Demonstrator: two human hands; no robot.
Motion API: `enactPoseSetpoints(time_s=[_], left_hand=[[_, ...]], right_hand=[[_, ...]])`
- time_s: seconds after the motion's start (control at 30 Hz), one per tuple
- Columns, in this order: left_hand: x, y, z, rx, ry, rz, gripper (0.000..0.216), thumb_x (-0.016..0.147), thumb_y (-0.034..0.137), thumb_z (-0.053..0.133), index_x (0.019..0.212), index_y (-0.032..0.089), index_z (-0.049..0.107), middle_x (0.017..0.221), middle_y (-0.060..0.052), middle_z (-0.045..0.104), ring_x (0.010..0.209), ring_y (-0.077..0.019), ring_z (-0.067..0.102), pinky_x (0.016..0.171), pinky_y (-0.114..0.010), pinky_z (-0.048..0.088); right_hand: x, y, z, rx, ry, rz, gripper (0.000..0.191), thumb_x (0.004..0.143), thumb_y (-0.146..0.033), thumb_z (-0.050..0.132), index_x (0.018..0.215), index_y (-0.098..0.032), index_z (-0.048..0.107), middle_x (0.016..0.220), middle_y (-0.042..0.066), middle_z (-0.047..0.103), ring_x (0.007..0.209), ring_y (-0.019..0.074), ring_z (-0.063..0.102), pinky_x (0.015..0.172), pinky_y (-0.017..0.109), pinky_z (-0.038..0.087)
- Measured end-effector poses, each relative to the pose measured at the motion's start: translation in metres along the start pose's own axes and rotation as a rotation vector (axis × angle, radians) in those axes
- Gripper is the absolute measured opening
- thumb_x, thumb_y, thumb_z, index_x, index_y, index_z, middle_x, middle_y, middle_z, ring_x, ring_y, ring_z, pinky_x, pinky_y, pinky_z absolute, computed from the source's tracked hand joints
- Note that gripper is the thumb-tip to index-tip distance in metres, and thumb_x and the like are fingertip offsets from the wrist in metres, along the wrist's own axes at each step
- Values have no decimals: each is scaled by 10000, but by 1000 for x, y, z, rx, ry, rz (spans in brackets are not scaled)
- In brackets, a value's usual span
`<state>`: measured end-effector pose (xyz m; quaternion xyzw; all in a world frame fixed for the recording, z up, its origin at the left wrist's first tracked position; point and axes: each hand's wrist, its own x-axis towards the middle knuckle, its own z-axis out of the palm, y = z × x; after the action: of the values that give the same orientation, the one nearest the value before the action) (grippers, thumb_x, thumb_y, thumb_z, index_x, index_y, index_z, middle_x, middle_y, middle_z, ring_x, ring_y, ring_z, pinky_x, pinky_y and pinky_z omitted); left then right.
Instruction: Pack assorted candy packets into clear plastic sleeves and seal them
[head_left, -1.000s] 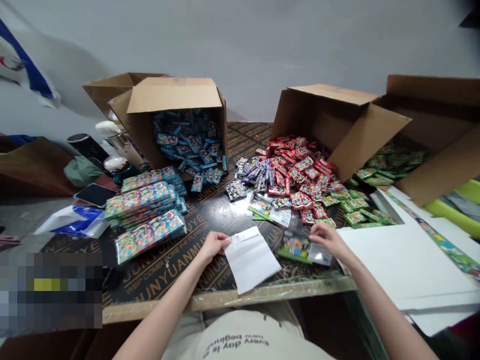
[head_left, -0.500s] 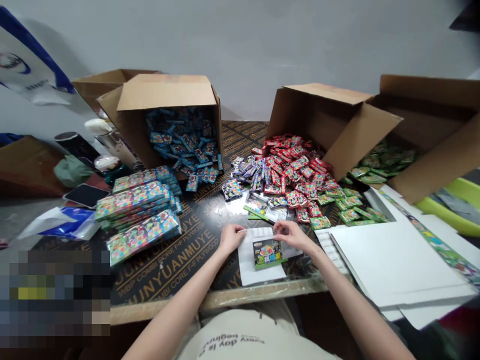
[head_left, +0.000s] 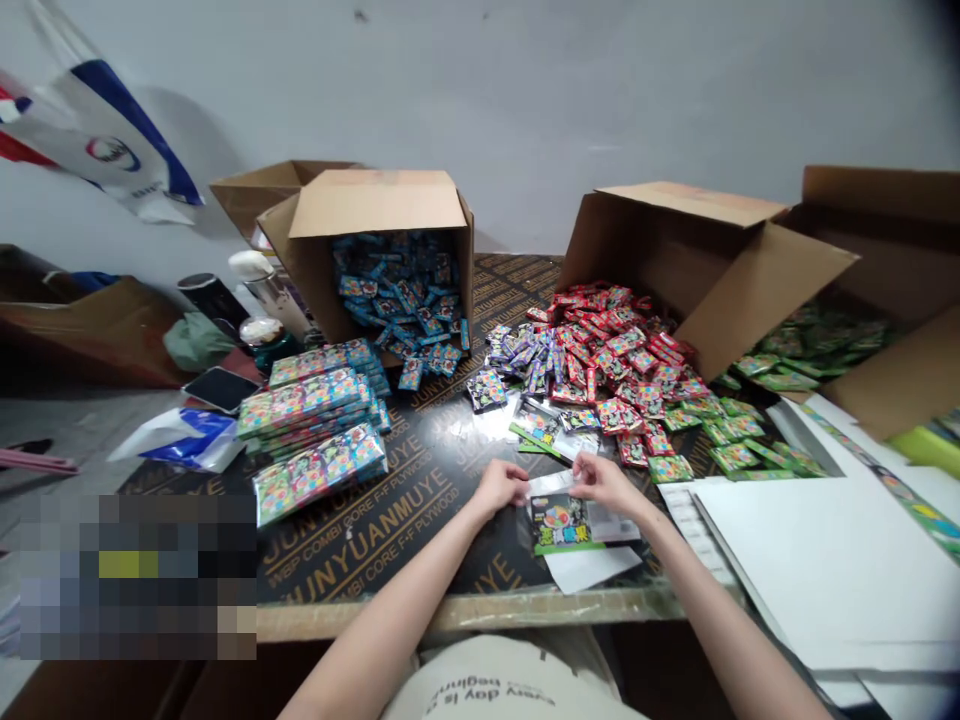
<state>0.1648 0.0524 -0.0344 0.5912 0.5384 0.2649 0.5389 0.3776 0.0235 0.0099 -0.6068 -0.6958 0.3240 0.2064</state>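
My left hand point(head_left: 504, 486) is closed, thumb and fingers pinching the upper left edge of a clear plastic bag with a black and green printed front point(head_left: 561, 522). With its fingertips pressed together, my right hand point(head_left: 604, 484) grips the bag's upper right edge. The bag lies near the table's front edge, and a white paper sheet point(head_left: 592, 569) sticks out from below it. Just beyond my hands are more black and green printed bags point(head_left: 534, 432). Purple candy packets point(head_left: 525, 350) and red candy packets point(head_left: 600, 345) are heaped behind those.
A cardboard box point(head_left: 379, 205) holds blue packets point(head_left: 397, 300); another box point(head_left: 757, 290) lies open behind the red ones. Green packets point(head_left: 735, 430) spread right, beside white card sheets point(head_left: 817, 560). Stacked filled packs point(head_left: 319, 470), a phone point(head_left: 219, 388) and bottles point(head_left: 214, 300) stand left.
The camera view has swung left, so everything sits further right. Both hands keep their pinch on the bag's top edge; the white sheet beneath shows less on the left and juts out lower right.
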Motion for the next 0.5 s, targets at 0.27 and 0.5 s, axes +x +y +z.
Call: enactPoseSetpoints(time_s=[0.27, 0.5], left_hand=[[-17, -7, -56, 150, 213, 168, 234, 767, 142, 494, 945, 98, 640, 883, -114, 641, 827, -216, 603, 815, -396, 453], [-67, -11, -12, 451, 70, 458, 351, 739, 266, 611, 1084, 213, 576, 1126, -87, 552, 1043, -261, 468, 900, -410, 378]], right_hand=[[-17, 5, 19, -462, 340, -169, 285, 713, -389, 604, 936, -217, 558, 958, 72, 547, 954, 253, 482, 804, 374, 341], [47, -33, 29, -728, 249, -229, 363, 804, -277, 486, 1148, -163, 496, 1201, 128, 507, 1140, 257, 405, 911, 366, 300]])
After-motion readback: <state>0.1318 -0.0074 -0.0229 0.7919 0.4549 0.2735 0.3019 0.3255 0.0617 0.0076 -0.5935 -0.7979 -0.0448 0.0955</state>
